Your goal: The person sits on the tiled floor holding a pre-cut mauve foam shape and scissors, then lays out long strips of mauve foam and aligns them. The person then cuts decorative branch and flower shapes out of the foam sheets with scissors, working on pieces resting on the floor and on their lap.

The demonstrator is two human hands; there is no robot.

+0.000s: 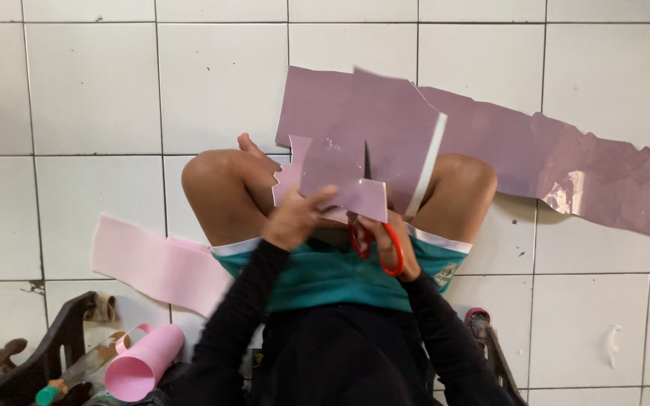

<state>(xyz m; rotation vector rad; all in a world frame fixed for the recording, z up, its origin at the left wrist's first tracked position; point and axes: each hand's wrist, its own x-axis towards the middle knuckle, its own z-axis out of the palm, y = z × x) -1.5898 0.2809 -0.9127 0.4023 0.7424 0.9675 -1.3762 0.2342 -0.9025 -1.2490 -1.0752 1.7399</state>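
Observation:
I sit cross-legged on a white tiled floor, looking down at my lap. My left hand (295, 216) pinches the lower edge of a glossy mauve paper sheet (370, 124) held up over my knees. My right hand (389, 240) is shut on red-handled scissors (376, 239), whose dark blade points up into the sheet near its middle. The paper has a jagged cut edge on the left, and a long mauve strip (566, 169) trails off to the right across the floor.
A pale pink paper strip (156, 263) lies on the tiles at left. A pink paper roll (143, 362) rests near a dark wooden object (47, 353) at the bottom left. A small pink-and-dark item (478, 317) sits by my right arm.

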